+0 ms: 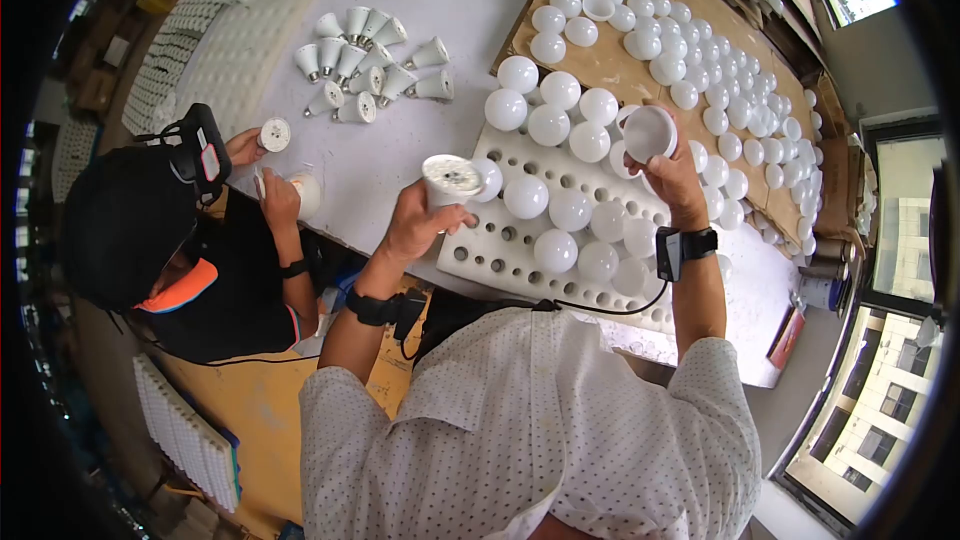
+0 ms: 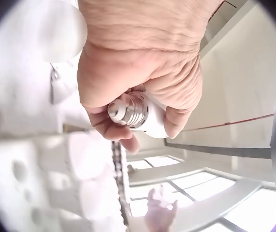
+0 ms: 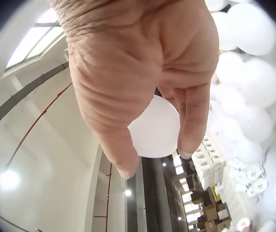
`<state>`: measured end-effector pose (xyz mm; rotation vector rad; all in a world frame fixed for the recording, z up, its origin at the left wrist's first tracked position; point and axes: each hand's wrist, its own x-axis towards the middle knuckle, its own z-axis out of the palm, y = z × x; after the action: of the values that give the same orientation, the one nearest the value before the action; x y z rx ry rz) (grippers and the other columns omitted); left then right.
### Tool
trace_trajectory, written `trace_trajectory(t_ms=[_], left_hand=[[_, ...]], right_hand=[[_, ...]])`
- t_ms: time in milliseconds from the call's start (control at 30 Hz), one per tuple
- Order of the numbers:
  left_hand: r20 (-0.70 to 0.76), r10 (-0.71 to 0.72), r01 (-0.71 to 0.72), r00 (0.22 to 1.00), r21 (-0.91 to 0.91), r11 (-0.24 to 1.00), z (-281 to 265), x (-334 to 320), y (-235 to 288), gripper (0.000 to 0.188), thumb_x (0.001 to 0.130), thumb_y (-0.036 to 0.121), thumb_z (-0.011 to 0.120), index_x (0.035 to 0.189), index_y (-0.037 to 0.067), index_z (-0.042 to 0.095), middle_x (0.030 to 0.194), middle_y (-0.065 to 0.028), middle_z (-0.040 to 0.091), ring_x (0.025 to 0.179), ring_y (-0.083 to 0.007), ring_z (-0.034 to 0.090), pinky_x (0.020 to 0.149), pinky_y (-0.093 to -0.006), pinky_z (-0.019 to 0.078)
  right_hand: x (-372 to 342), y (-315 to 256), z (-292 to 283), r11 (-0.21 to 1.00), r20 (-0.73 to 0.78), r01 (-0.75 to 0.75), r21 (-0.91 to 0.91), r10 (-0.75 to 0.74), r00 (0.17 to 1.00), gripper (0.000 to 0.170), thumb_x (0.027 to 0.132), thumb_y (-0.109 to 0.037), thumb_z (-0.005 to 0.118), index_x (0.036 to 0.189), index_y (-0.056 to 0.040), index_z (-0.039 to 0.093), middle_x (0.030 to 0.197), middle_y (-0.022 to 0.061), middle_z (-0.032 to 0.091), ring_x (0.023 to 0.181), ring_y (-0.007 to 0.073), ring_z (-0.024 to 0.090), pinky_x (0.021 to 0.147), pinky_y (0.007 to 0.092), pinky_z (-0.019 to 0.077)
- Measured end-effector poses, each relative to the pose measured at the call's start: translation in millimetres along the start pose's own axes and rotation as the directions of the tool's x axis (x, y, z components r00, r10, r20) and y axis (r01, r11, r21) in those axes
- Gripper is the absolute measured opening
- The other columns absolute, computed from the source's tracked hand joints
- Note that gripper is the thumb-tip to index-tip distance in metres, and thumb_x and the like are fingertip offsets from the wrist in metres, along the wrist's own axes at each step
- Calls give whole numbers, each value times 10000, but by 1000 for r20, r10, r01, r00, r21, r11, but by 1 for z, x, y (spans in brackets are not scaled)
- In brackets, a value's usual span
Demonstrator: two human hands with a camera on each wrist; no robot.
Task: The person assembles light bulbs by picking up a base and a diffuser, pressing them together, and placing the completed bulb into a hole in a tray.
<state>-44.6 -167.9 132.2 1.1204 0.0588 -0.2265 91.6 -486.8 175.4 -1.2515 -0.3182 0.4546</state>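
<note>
My left hand [image 1: 410, 227] grips a white LED bulb base [image 1: 450, 178], its flat round face with small parts turned up. In the left wrist view, the metal screw end [image 2: 128, 112] of that base points toward the camera between curled fingers and thumb. With thumb and fingers, my right hand [image 1: 678, 185] holds a round white bulb cover [image 1: 650, 132] above the foam tray [image 1: 450, 265]. The right wrist view shows the smooth cover [image 3: 156, 129] between thumb and fingers. Several white domes [image 1: 525, 197] sit in the tray, between and beyond my hands.
Loose bulb bases [image 1: 350, 62] lie in a group on the white table [image 1: 300, 165]. Many more domes [image 1: 690, 65] cover a brown board [image 1: 620, 58] at the far right. To the left, another person in a black cap [image 1: 125, 230] holds a bulb base [image 1: 274, 134].
</note>
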Motion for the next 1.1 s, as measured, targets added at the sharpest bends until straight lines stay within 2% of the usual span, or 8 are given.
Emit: trace_trajectory(t_ms=[33,167,267,633,833,933,1000,1100], left_hand=[[101,-6,12,995,-60,998,14,2,-1,479,768,134,618,1168,-65,445,1052,-236,589,667,-130,606,528,-222,438],[336,-43,54,941,-23,998,72,6,5,510,748,188,670,1146,-55,464,965,-203,623,592,-101,581,431,-187,408],[350,-108,121,931,-16,993,100,1,12,406,737,199,681,1038,-38,546,869,-104,637,559,-84,548,414,-182,403],[367,-115,123,923,1,992,111,-18,3,409,746,205,684,1044,-38,545,860,-124,633,531,-89,545,381,-176,388],[359,-106,116,927,-5,993,106,-25,-1,407,751,212,684,1048,-30,545,863,-123,635,531,-86,545,384,-172,386],[351,-110,119,930,-4,993,102,-28,0,397,750,215,686,1037,-24,551,854,-113,637,530,-80,542,385,-174,384],[347,-118,123,930,7,992,98,-30,1,389,748,216,688,1027,-20,556,847,-106,638,529,-77,541,387,-176,384],[343,-150,138,927,59,989,94,-31,2,351,740,223,695,975,-11,581,833,-89,635,526,-70,535,395,-172,383]], right_hand=[[-12,4,10,1000,-5,-1,6,1,1000,861,606,-243,800,1286,-45,312,1045,131,543,727,197,606,591,273,509],[-50,17,45,963,61,-9,269,-8,998,763,557,-252,816,1134,-86,345,1107,142,483,877,239,598,576,275,523],[-70,21,61,938,33,3,346,-16,999,786,578,-237,802,1198,-100,339,1095,144,488,871,228,588,596,272,526],[-93,26,73,944,30,29,328,-41,999,759,595,-237,781,1209,-87,361,1086,126,507,853,167,567,598,256,512],[-92,26,77,974,35,51,222,-61,998,764,590,-252,784,1205,-86,362,1076,108,520,856,150,564,588,243,509],[-92,19,79,995,63,6,99,-12,998,756,581,-257,791,1191,-83,381,1076,86,525,905,153,552,688,264,498],[-91,16,81,993,59,48,-112,-42,997,749,558,-253,806,1168,-74,411,1075,71,533,967,163,531,810,290,451],[-92,6,88,951,79,80,-299,-59,995,739,540,-231,821,1149,-64,435,1070,58,539,1004,170,514,878,306,401]])
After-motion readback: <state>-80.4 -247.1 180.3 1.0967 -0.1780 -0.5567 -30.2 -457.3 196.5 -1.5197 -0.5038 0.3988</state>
